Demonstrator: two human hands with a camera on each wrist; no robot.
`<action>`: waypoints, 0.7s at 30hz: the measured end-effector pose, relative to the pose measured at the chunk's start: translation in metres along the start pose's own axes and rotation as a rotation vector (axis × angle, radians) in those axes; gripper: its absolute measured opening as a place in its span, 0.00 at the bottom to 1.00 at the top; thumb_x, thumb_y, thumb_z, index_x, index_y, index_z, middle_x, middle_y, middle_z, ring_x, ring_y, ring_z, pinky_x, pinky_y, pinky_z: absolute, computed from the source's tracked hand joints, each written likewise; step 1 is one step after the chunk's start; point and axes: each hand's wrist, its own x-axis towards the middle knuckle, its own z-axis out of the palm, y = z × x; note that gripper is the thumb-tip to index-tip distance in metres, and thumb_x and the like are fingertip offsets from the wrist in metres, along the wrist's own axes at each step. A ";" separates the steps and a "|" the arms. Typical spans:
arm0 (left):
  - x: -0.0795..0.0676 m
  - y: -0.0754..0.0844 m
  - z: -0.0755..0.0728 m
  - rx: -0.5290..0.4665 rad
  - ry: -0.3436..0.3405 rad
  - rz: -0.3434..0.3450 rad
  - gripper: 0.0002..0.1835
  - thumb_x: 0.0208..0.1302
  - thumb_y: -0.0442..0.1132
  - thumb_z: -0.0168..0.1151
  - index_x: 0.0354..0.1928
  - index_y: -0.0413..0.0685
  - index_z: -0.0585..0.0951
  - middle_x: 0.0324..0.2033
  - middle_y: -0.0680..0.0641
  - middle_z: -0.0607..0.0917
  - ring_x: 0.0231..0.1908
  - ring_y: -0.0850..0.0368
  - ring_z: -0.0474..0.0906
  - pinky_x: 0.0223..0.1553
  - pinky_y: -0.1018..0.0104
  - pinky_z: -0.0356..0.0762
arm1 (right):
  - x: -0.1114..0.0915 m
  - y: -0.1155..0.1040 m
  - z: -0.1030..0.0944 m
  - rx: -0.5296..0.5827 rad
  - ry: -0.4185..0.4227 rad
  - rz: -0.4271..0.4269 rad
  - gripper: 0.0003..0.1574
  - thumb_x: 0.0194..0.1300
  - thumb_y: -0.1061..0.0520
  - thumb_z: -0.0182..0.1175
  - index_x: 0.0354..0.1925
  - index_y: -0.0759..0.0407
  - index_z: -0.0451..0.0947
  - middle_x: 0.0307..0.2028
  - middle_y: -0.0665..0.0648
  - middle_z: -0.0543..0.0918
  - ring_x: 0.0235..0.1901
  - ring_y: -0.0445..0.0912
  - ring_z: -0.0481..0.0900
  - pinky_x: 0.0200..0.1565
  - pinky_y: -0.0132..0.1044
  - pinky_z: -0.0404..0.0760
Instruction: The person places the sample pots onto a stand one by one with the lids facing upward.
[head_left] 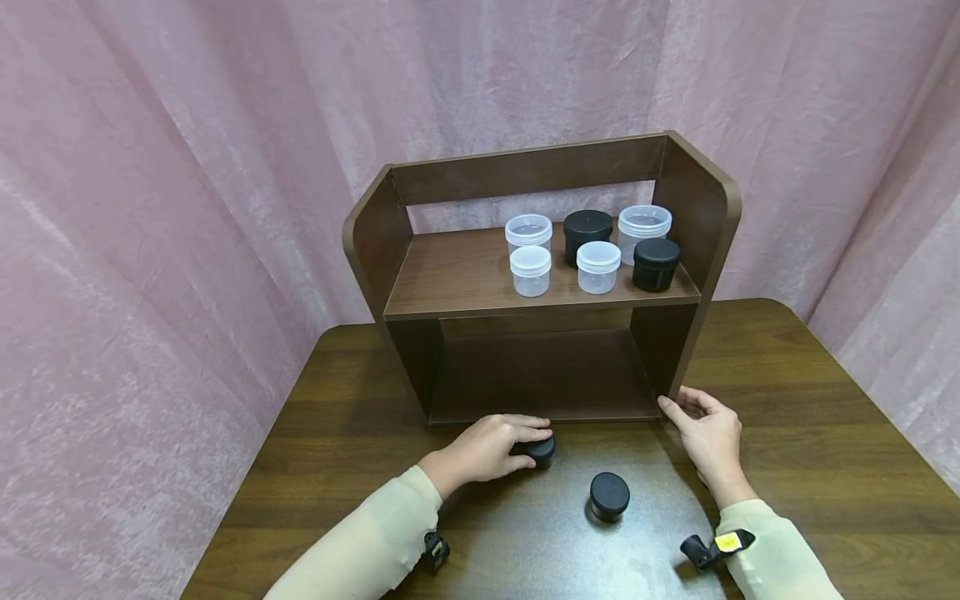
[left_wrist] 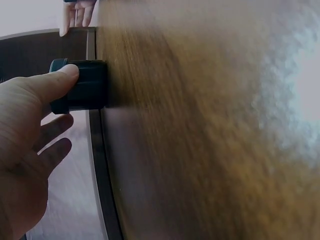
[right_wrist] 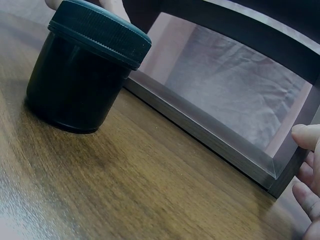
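Note:
My left hand (head_left: 491, 448) holds a small black jar (head_left: 539, 451) by its lid, upright on the table just in front of the brown two-tier shelf (head_left: 542, 310). In the left wrist view the thumb presses the side of that black jar (left_wrist: 89, 86), and two lower fingers stand off it. My right hand (head_left: 708, 435) grips the lower front corner of the shelf's right side panel, thumb at the front edge, fingers at the outer side. Another black jar (head_left: 609, 495) stands on the table between the two forearms; it looms large in the right wrist view (right_wrist: 82, 67).
On the upper tier's right half stand clear jars with white or clear lids, such as a front one (head_left: 598, 268), and black jars, one at the back (head_left: 588, 233) and one in front (head_left: 656, 265). A pink curtain (head_left: 187, 167) hangs behind the wooden table (head_left: 795, 400).

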 end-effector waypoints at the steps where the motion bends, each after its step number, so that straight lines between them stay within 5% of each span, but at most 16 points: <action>1: -0.001 -0.001 0.000 -0.005 0.003 -0.002 0.27 0.59 0.44 0.69 0.61 0.48 0.78 0.62 0.50 0.76 0.61 0.61 0.71 0.59 0.68 0.69 | 0.000 0.000 0.000 0.001 0.001 -0.001 0.26 0.55 0.45 0.71 0.46 0.61 0.83 0.37 0.49 0.85 0.35 0.30 0.78 0.34 0.20 0.75; 21: -0.007 0.000 -0.002 -0.148 0.054 -0.086 0.27 0.61 0.43 0.67 0.61 0.43 0.76 0.62 0.46 0.75 0.62 0.57 0.70 0.57 0.68 0.71 | 0.001 0.001 0.000 -0.007 0.008 -0.004 0.26 0.55 0.45 0.71 0.45 0.60 0.83 0.35 0.47 0.84 0.34 0.30 0.78 0.34 0.19 0.74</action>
